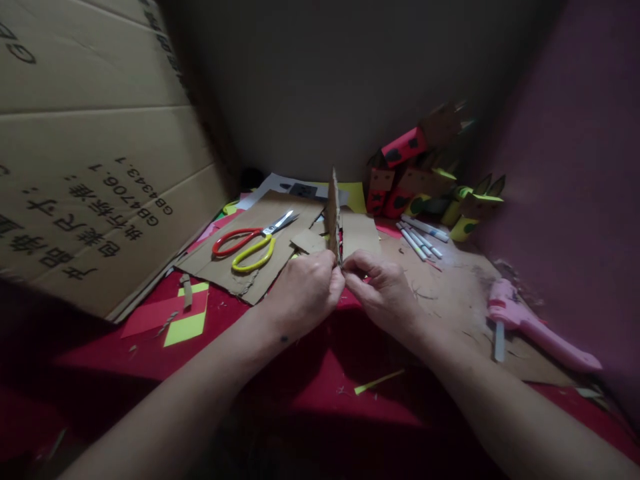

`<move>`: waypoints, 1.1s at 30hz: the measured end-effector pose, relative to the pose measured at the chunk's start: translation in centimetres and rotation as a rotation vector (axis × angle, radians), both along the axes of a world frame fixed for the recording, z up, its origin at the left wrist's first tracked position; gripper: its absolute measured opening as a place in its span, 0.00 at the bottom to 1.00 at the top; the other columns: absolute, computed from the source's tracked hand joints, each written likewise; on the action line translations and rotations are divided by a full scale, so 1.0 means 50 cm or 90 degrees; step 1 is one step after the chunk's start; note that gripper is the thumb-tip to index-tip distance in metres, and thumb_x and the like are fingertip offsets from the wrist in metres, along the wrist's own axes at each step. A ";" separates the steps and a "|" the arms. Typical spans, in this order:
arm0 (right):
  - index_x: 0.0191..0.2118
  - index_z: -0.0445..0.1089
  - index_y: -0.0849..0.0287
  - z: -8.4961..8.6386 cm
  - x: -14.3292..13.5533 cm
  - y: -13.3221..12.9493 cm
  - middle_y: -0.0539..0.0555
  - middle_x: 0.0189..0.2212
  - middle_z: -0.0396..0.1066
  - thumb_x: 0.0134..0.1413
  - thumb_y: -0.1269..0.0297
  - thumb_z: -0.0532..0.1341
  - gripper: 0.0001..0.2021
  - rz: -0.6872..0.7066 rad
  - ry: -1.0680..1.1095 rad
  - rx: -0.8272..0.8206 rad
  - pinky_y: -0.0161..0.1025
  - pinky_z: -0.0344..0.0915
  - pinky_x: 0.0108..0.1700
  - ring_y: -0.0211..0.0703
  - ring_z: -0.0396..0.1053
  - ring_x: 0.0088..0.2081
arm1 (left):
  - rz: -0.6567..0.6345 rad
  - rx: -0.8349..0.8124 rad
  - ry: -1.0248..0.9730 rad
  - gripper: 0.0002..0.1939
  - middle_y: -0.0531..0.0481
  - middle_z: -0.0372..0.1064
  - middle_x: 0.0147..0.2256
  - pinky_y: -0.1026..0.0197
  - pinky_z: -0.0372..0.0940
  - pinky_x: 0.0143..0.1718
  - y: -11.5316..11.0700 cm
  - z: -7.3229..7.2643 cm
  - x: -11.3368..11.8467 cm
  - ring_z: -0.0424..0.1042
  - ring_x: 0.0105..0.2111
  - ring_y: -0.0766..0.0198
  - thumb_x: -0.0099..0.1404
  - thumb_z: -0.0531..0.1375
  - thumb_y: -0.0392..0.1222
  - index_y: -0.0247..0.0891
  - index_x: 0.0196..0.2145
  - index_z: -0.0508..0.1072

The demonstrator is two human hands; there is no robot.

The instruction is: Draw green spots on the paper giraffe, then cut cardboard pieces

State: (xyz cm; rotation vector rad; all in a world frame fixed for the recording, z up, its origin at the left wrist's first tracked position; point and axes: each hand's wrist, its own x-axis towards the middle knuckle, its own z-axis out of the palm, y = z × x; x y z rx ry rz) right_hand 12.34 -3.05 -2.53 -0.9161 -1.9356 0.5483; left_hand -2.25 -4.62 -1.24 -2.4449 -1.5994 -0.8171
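Note:
A piece of cardboard (333, 210) stands on edge between my hands, seen almost edge-on. My left hand (311, 280) is closed on its lower near end. The fingers of my right hand (375, 283) pinch at the same near edge from the other side; whether a torn strip sits between them is too small to tell. Left of the hands, scissors (267, 241) with one red and one yellow handle lie with blades slightly apart on a flat cardboard sheet (215, 263). A small cardboard scrap (307, 241) lies just behind my left hand.
A large printed carton (100, 153) rises at the left. Several white markers (420, 240), a pink glue gun (525, 320) and red and yellow paper-and-cardboard figures (415, 180) are on the right. Coloured paper (185, 327) lies on the red cloth (310, 380) at left.

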 end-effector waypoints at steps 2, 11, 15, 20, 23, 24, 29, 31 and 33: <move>0.24 0.67 0.61 -0.001 -0.001 0.004 0.50 0.22 0.66 0.49 0.76 0.56 0.07 0.008 -0.006 0.014 0.34 0.58 0.30 0.36 0.62 0.26 | -0.005 -0.013 0.031 0.07 0.49 0.66 0.22 0.61 0.54 0.24 0.002 0.008 -0.001 0.63 0.21 0.63 0.61 0.53 0.33 0.35 0.26 0.67; 0.23 0.66 0.61 -0.009 -0.014 0.000 0.46 0.20 0.61 0.50 0.76 0.56 0.08 -0.035 0.042 -0.006 0.32 0.55 0.28 0.33 0.57 0.23 | -0.075 0.053 -0.119 0.10 0.57 0.56 0.18 0.65 0.51 0.21 0.009 -0.005 -0.013 0.56 0.18 0.70 0.58 0.52 0.31 0.38 0.21 0.59; 0.22 0.65 0.60 -0.007 -0.014 -0.003 0.45 0.19 0.60 0.50 0.75 0.56 0.08 -0.028 0.062 -0.034 0.33 0.55 0.28 0.33 0.56 0.23 | -0.048 0.040 -0.176 0.11 0.60 0.50 0.16 0.66 0.48 0.20 0.001 -0.010 -0.006 0.51 0.16 0.72 0.58 0.53 0.31 0.38 0.20 0.57; 0.23 0.65 0.59 -0.006 -0.013 -0.006 0.46 0.20 0.61 0.50 0.73 0.56 0.07 -0.037 0.070 -0.076 0.34 0.56 0.29 0.35 0.58 0.24 | 0.002 -0.007 -0.233 0.12 0.59 0.48 0.16 0.66 0.47 0.20 -0.008 -0.009 0.001 0.49 0.17 0.72 0.58 0.53 0.32 0.39 0.19 0.57; 0.23 0.64 0.58 -0.007 -0.013 -0.005 0.45 0.20 0.61 0.50 0.72 0.56 0.07 -0.036 0.086 -0.098 0.34 0.57 0.29 0.34 0.58 0.24 | -0.009 -0.016 -0.248 0.12 0.59 0.49 0.16 0.66 0.48 0.20 -0.007 -0.013 0.002 0.49 0.17 0.71 0.58 0.53 0.32 0.39 0.19 0.56; 0.24 0.64 0.58 -0.007 -0.013 -0.004 0.46 0.20 0.62 0.49 0.71 0.57 0.06 -0.030 0.093 -0.108 0.34 0.57 0.29 0.35 0.59 0.24 | -0.018 -0.005 -0.241 0.12 0.59 0.49 0.16 0.66 0.48 0.20 -0.006 -0.016 0.002 0.49 0.17 0.71 0.58 0.52 0.32 0.40 0.19 0.56; 0.26 0.65 0.59 -0.007 -0.009 0.007 0.47 0.22 0.65 0.48 0.68 0.59 0.03 -0.027 0.113 -0.133 0.34 0.60 0.30 0.36 0.63 0.26 | -0.066 0.079 -0.186 0.11 0.57 0.55 0.19 0.65 0.51 0.22 -0.003 -0.030 0.004 0.54 0.18 0.70 0.60 0.51 0.31 0.39 0.21 0.59; 0.26 0.65 0.59 -0.008 -0.007 0.009 0.47 0.22 0.65 0.48 0.68 0.59 0.03 -0.033 0.108 -0.128 0.34 0.59 0.30 0.36 0.62 0.25 | -0.068 0.088 -0.184 0.11 0.57 0.55 0.19 0.65 0.51 0.22 -0.002 -0.033 0.004 0.54 0.18 0.70 0.60 0.50 0.31 0.39 0.21 0.59; 0.25 0.65 0.59 -0.010 -0.007 0.010 0.47 0.21 0.65 0.48 0.67 0.59 0.04 -0.039 0.105 -0.124 0.34 0.59 0.29 0.35 0.61 0.24 | -0.067 0.089 -0.187 0.11 0.57 0.55 0.19 0.65 0.51 0.22 -0.001 -0.033 0.004 0.53 0.18 0.70 0.60 0.51 0.31 0.39 0.21 0.59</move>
